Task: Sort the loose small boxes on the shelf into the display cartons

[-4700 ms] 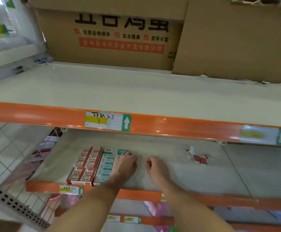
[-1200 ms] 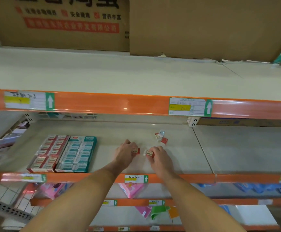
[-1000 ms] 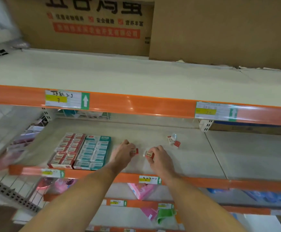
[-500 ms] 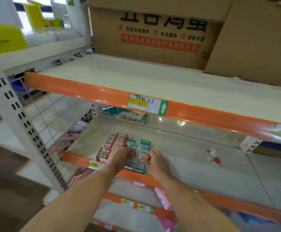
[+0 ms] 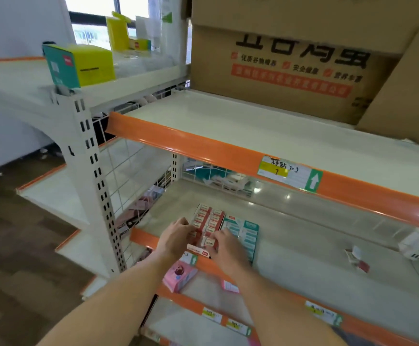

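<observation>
- Loose small boxes (image 5: 357, 258): small heap, mid-shelf (image 5: 303, 245), well right of cartons.
- Red carton (image 5: 207, 221), teal carton (image 5: 244, 233): side by side, shelf's front-left edge.
- Left hand (image 5: 174, 237), right hand (image 5: 228, 245): fingers curled at red carton; probably each pinching a box, blurred.

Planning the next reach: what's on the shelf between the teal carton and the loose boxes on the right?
Nothing: in the head view the shelf is bare from the teal carton to the loose boxes.
</observation>
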Available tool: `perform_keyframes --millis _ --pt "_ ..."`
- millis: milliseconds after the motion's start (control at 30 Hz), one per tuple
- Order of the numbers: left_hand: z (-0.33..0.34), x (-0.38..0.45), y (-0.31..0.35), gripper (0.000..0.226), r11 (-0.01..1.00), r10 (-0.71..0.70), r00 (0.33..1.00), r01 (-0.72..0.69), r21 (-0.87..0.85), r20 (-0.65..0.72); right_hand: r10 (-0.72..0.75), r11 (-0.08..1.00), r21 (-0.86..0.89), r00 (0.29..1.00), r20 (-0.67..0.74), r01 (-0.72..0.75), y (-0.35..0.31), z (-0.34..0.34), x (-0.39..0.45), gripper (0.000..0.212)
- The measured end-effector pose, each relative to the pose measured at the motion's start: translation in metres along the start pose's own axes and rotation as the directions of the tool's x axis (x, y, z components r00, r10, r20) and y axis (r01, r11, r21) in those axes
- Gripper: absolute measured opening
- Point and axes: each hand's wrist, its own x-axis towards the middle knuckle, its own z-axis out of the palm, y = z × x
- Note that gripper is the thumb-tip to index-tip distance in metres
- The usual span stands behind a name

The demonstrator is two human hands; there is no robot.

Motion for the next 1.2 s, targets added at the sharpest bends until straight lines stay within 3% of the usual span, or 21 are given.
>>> perform_keyframes --millis 167,433,733,933,1067,1200 --pt "0.005 0.006 -0.01 0.009 0.986 0.138 0.99 -0.138 0.089 0.002 0.03 0.999 -0.021 1.0 0.005 -0.029 -0.01 0.009 0.008 0.034" --pt "0.003 0.017 -0.009 0.018 0.999 0.036 0.998 -0.037 -0.039 -0.045 0.07 0.997 -0.038 0.998 0.003 -0.07 -0.011 0.01 0.019 0.024" --pt "-0.001 0.032 -0.014 0.01 0.999 0.027 0.999 -0.027 0.021 0.018 0.11 0.993 -0.044 0.994 -0.017 -0.11 -0.011 0.009 0.028 0.019" --pt "-0.009 0.043 -0.019 0.031 0.998 0.042 0.998 -0.039 -0.054 0.048 0.115 0.993 0.016 0.993 -0.003 -0.115 -0.004 0.004 0.025 0.027" --pt "-0.009 0.05 -0.011 0.022 0.999 0.014 1.0 -0.015 -0.041 -0.02 0.13 0.989 0.067 0.991 0.016 -0.131 0.008 -0.003 0.022 0.027" --pt "0.001 0.052 0.019 0.017 0.999 0.051 0.999 -0.051 -0.01 0.002 0.134 0.99 0.048 0.991 -0.018 -0.133 0.031 -0.016 0.016 0.02"
